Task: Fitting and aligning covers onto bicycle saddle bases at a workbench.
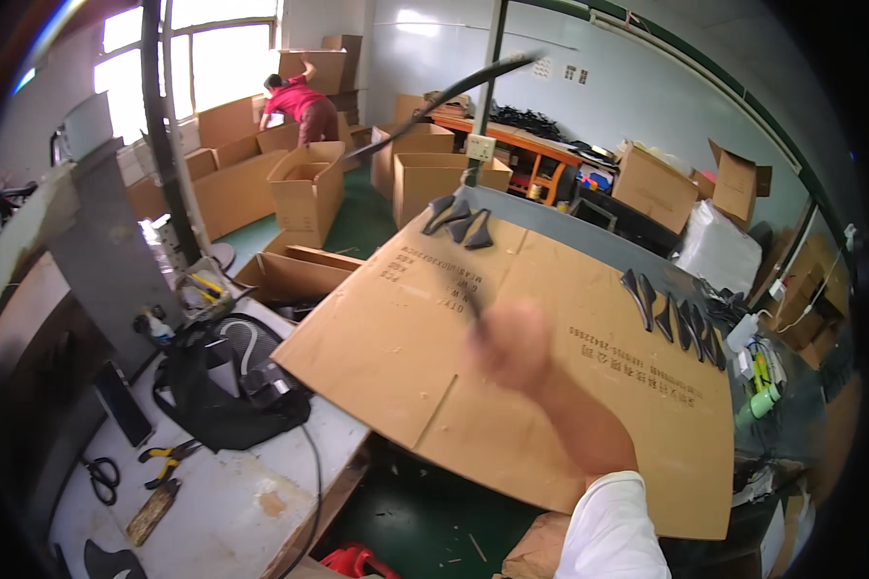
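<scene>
White-sleeved right hand blurred mid-swing over the flattened cardboard sheet, clenched on something thin and dark.

We cannot tell for certain what the fist holds; it appears to be the lower end of a long dark curved strip arcing up and away to the left. We judge the motion fast, so the strip could slip from the fist or whip into the dark curved pieces at the sheet's far edge or the row of similar pieces to the right, scattering them. Our left hand is out of view. Pliers and scissors lie on the white bench. A person works among boxes far behind.
</scene>
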A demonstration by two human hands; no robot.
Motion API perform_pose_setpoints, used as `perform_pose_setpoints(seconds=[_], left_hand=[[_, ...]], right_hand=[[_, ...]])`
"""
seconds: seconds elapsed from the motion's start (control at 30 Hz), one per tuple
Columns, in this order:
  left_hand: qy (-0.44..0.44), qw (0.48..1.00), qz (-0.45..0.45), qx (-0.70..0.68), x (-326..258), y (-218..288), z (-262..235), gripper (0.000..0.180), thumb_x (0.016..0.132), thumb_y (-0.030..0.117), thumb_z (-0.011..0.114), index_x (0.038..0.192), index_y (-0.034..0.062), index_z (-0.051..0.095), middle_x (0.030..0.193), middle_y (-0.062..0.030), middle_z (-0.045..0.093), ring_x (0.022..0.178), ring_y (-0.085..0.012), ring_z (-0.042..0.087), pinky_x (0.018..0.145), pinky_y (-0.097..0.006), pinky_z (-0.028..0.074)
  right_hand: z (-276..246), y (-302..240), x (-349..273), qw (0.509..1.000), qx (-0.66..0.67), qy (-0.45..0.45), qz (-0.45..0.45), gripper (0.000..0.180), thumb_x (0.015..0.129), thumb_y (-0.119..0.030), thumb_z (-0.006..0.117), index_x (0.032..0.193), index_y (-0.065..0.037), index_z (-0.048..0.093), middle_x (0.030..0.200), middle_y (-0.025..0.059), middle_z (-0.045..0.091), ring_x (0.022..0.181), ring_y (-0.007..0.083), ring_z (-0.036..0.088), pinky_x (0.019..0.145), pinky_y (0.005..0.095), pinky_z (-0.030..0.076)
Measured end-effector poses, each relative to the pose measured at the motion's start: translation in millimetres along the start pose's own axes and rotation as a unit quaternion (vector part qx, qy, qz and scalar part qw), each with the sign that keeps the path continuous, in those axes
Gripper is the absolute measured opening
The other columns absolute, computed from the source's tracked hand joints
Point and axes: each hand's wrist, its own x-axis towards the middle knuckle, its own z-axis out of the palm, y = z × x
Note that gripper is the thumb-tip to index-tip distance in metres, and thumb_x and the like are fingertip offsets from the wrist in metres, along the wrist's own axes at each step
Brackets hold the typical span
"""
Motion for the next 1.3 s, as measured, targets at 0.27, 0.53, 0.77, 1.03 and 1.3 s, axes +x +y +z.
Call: perform_pose_setpoints(seconds=[0.27, 0.53, 0.77, 1.03, 1.3], left_hand=[[0.131, 0.606, -0.172, -0.766, 42.4, 7.5, 32.2, 0.104, 0.077, 0.079, 0.052, 0.154, 0.0167, 0.021, 0.156, -0.0156, 0.021, 0.141, -0.0372, 0.027, 0.109, -0.064, 0.027], [0.243, 0.473, -0.248, -0.809, 2.3, -53.1, -22.5, 0.057, 0.101, 0.033, 0.040, 0.153, 0.0189, 0.022, 0.151, -0.0204, 0.032, 0.138, -0.0374, 0.035, 0.109, -0.060, 0.033], [0.191, 0.523, -0.295, -0.777, -33.2, -83.3, -69.1, 0.054, 0.102, 0.029, 0.034, 0.151, 0.0107, 0.023, 0.147, -0.0278, 0.036, 0.130, -0.0449, 0.044, 0.103, -0.063, 0.039], [0.175, 0.438, -0.360, -0.805, -38.4, -105.7, -65.8, 0.055, 0.102, 0.030, 0.033, 0.152, 0.0097, 0.022, 0.142, -0.0285, 0.042, 0.126, -0.0455, 0.048, 0.100, -0.065, 0.041], [0.282, 0.604, -0.303, -0.682, -34.6, -108.5, -93.3, 0.068, 0.092, 0.027, 0.058, 0.148, 0.0036, 0.027, 0.145, -0.0309, 0.036, 0.123, -0.0387, 0.052, 0.085, -0.052, 0.052]], right_hand=[[50.3, -294.2, 36.6, 0.864, 0.360, -0.096, -0.339, 0.017, 0.068, -0.017, 0.061, 0.070, -0.007, 0.047, 0.059, 0.0010, 0.042, 0.053, 0.0153, 0.048, 0.048, 0.0287, 0.034], [87.8, -401.2, 33.7, 0.765, 0.555, -0.139, -0.295, 0.015, 0.074, -0.018, 0.066, 0.080, -0.008, 0.057, 0.065, 0.0022, 0.051, 0.056, 0.0140, 0.053, 0.048, 0.0262, 0.039], [135.1, -420.6, 100.7, 0.811, 0.535, -0.219, -0.094, 0.020, 0.078, -0.015, 0.069, 0.091, -0.006, 0.057, 0.086, 0.0077, 0.055, 0.071, 0.0204, 0.059, 0.059, 0.0328, 0.050], [168.0, -431.5, 90.1, 0.756, 0.564, -0.245, -0.225, 0.018, 0.077, -0.007, 0.070, 0.089, -0.001, 0.058, 0.088, 0.0115, 0.059, 0.070, 0.0265, 0.059, 0.060, 0.0341, 0.049], [117.8, -384.4, 39.4, 0.671, 0.615, -0.312, 0.271, 0.008, 0.086, 0.003, 0.057, 0.079, 0.003, 0.059, 0.066, 0.0126, 0.063, 0.054, 0.0168, 0.061, 0.050, 0.0295, 0.050]])
